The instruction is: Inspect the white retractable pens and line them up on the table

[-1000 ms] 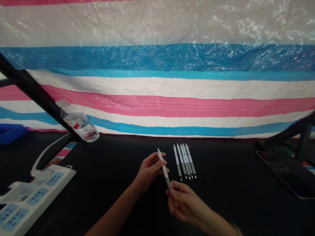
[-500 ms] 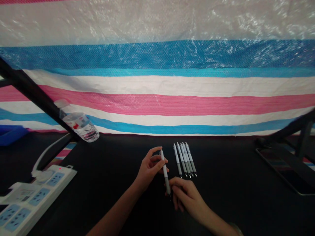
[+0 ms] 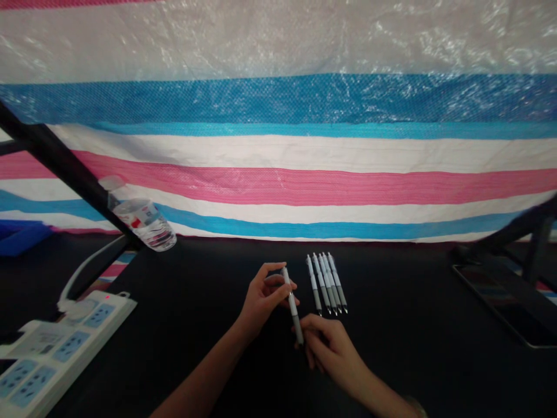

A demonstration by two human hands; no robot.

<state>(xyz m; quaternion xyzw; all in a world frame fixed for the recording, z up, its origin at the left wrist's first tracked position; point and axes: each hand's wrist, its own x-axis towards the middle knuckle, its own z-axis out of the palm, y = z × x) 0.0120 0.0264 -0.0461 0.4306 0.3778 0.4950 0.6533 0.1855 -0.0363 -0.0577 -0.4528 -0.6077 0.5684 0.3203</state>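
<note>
A white pen with a grey grip (image 3: 291, 299) is held at a slant above the dark table. My left hand (image 3: 263, 296) pinches its barrel between thumb and fingers, the index fingertip resting on the top end. Lower down, my right hand (image 3: 328, 345) has its curled fingers at the grip near the tip, one fingertip passing behind the pen. The very tip is dark and hard to make out. Just right of the held pen, several similar white and grey pens (image 3: 328, 284) lie side by side, their tips toward me.
At the left is a white power strip (image 3: 78, 342) with a plugged-in cable. A clear plastic bottle (image 3: 152, 226) leans by a black metal bar (image 3: 73, 168). A dark phone (image 3: 500, 302) lies right; a blue tray (image 3: 21, 238) sits far left. Striped sheeting (image 3: 278, 186) hangs behind.
Both hands stay almost in place on the pen. The fingers of my right hand have shifted slightly around its lower end. The other pens lie as before.
</note>
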